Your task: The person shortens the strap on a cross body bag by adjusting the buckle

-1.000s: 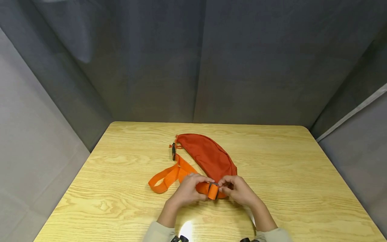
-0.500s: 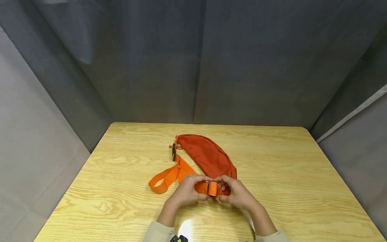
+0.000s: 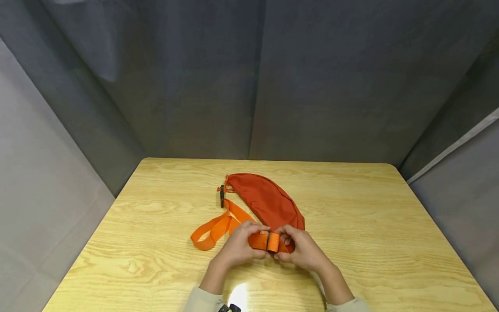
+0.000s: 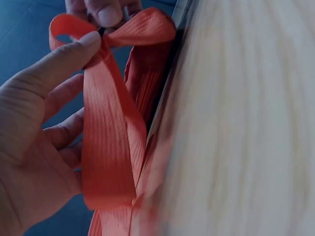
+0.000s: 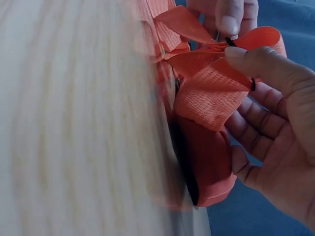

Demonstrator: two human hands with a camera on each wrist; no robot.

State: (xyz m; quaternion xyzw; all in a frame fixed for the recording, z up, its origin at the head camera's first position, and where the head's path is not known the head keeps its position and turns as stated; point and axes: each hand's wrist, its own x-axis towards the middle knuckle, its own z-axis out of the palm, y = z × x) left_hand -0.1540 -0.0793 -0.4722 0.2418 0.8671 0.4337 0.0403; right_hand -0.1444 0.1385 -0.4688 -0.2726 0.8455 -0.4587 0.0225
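A red waist pack (image 3: pixel 269 199) lies on the table, its orange webbing strap (image 3: pixel 210 232) looped out to the left. Close to the pack's near end, my left hand (image 3: pixel 238 246) pinches the strap between thumb and fingers, just left of a black strap slider (image 3: pixel 268 241). Opposite it, my right hand (image 3: pixel 306 250) pinches the slider with thumb and forefinger, other fingers curled behind. A short loop of webbing bulges through the slider between the two hands. In the right wrist view the right thumb tip lies against the slider's black end (image 5: pixel 230 42).
A black side-release buckle (image 3: pixel 222 196) and thin red cord lie at the pack's far left tip. Wood-grain table (image 3: pixel 117 260) extends around the hands. Dark grey curtains (image 3: pixel 249 86) stand behind it, with lighter grey panels at either side.
My right fingers have moved from the strap's right side onto the slider's edges. The slider and its webbing loop have turned and shifted slightly left. The pack stays in place.
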